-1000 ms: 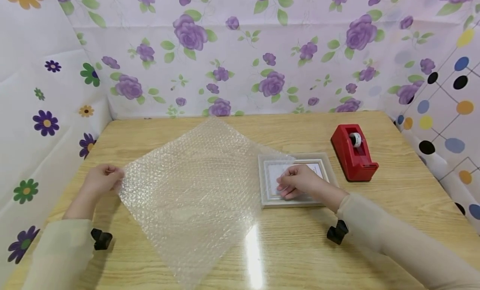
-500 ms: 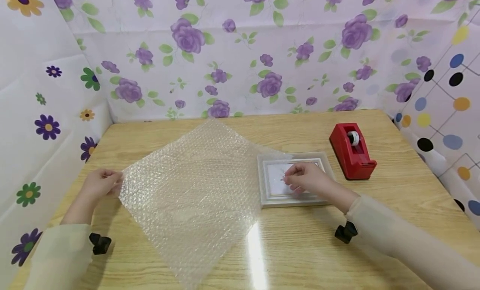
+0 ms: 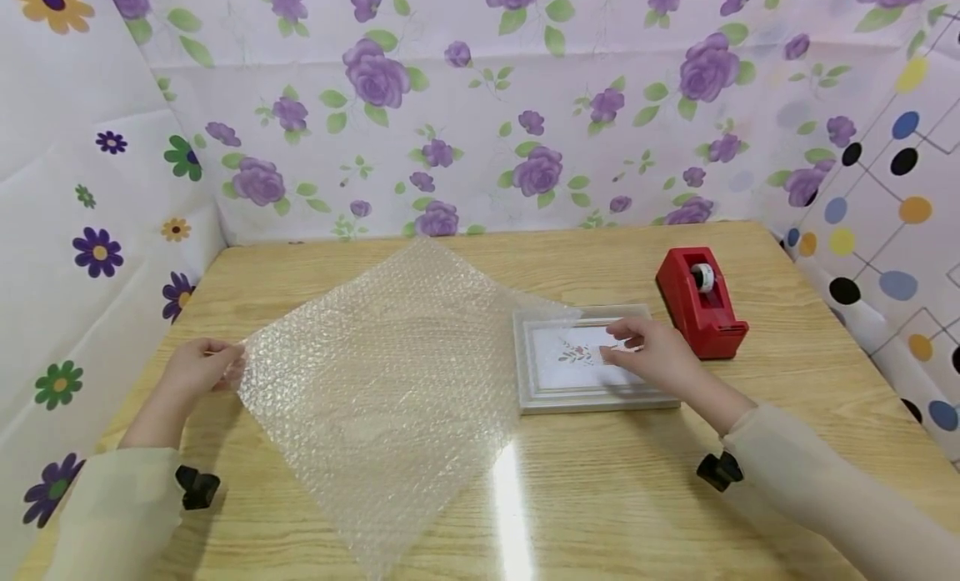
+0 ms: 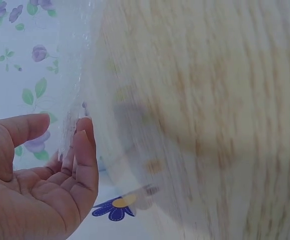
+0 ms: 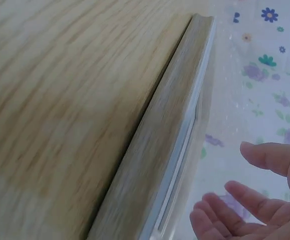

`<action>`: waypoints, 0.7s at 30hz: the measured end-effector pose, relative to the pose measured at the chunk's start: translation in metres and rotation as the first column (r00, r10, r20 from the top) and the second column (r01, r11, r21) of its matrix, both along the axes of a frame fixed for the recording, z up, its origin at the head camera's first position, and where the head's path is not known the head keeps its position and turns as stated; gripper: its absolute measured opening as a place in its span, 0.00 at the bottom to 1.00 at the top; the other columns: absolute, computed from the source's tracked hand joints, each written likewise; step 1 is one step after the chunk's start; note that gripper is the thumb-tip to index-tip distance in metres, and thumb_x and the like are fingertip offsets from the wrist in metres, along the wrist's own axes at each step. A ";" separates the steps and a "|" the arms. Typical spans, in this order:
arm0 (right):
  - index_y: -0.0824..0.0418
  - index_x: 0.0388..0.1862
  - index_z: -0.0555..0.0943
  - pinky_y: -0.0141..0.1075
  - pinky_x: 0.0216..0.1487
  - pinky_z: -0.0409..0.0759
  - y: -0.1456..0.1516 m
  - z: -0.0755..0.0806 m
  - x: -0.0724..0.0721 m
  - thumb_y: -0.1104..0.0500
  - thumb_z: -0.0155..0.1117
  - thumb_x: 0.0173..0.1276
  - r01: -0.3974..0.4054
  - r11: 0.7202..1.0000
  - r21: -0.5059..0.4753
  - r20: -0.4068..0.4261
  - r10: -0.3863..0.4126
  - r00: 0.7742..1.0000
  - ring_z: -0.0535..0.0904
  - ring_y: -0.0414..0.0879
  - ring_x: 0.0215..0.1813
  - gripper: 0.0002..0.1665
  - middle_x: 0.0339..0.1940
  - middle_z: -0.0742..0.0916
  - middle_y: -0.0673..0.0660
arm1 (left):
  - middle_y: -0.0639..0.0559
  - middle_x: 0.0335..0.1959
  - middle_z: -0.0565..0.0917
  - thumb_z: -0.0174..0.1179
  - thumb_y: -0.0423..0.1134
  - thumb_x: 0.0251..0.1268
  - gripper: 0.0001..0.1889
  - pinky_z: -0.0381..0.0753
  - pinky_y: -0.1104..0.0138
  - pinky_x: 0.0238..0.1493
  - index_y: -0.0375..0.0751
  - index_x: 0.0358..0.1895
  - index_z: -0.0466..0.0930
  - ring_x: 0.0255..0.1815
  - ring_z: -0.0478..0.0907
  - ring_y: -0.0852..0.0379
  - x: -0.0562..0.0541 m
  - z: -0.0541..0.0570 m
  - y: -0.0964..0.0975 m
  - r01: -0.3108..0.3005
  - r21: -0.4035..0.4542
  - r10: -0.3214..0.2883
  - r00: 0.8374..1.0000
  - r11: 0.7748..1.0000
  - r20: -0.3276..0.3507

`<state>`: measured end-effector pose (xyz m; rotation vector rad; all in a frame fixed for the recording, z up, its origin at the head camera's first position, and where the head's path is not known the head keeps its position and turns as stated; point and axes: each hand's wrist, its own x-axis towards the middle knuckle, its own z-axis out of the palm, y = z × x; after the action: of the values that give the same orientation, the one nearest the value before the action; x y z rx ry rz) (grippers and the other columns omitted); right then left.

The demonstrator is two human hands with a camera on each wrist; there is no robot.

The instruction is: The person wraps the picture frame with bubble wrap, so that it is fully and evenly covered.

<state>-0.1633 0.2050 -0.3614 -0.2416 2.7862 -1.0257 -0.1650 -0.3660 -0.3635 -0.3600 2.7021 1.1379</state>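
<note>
A sheet of clear bubble wrap (image 3: 382, 373) lies spread across the table. My left hand (image 3: 202, 368) holds its left corner. In the left wrist view, the wrap's edge runs down between the thumb and curled fingers of that left hand (image 4: 49, 175). To the right lies a pale picture frame (image 3: 600, 404) with a small flower print inside. The wrap's right corner overlaps the frame's upper left. My right hand (image 3: 652, 356) is over the frame's right part. In the right wrist view, that right hand (image 5: 260, 200) has its thumb and fingers spread with nothing between them, beside the frame (image 5: 155, 130).
A red tape dispenser (image 3: 701, 306) with a roll of tape stands behind the frame, at right. The wooden table (image 3: 600, 498) meets a flowered cloth wall (image 3: 480, 131) at the back. Patterned cloths also hang at both sides.
My right hand has moved right across the frame, away from the wrap's corner, and its fingers have spread, uncovering the flower print. My left hand and the wrap have barely moved.
</note>
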 end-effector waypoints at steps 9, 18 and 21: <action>0.73 0.63 0.68 0.58 0.58 0.74 0.018 -0.008 0.004 0.56 0.67 0.61 0.072 0.994 0.083 -0.032 -0.070 0.997 0.72 0.66 0.59 0.36 0.60 0.75 0.73 | 0.32 0.44 0.72 0.44 0.44 0.72 0.27 0.82 0.72 0.31 0.15 0.54 0.61 0.28 0.72 0.68 0.005 0.002 0.003 -0.013 0.023 0.013 1.000 1.000 0.008; 0.76 0.64 0.64 0.59 0.57 0.74 0.034 -0.018 0.005 0.56 0.66 0.62 0.109 0.987 0.116 -0.017 -0.107 0.994 0.73 0.67 0.58 0.39 0.61 0.73 0.75 | 0.34 0.43 0.74 0.43 0.44 0.72 0.27 0.83 0.71 0.32 0.15 0.54 0.60 0.27 0.72 0.69 0.003 -0.002 0.002 -0.004 0.029 0.004 1.000 1.000 -0.006; 0.77 0.65 0.63 0.58 0.56 0.75 0.038 -0.019 0.004 0.55 0.65 0.63 0.128 0.985 0.115 0.027 -0.131 0.991 0.73 0.67 0.57 0.39 0.59 0.74 0.76 | 0.32 0.44 0.73 0.43 0.44 0.73 0.28 0.83 0.71 0.33 0.14 0.55 0.60 0.27 0.72 0.69 0.003 -0.003 0.003 0.004 0.025 -0.004 1.000 1.000 -0.004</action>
<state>-0.1589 0.2433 -0.3806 -0.0281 2.8484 -0.8847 -0.1621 -0.3625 -0.3664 -0.3491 2.6883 1.1709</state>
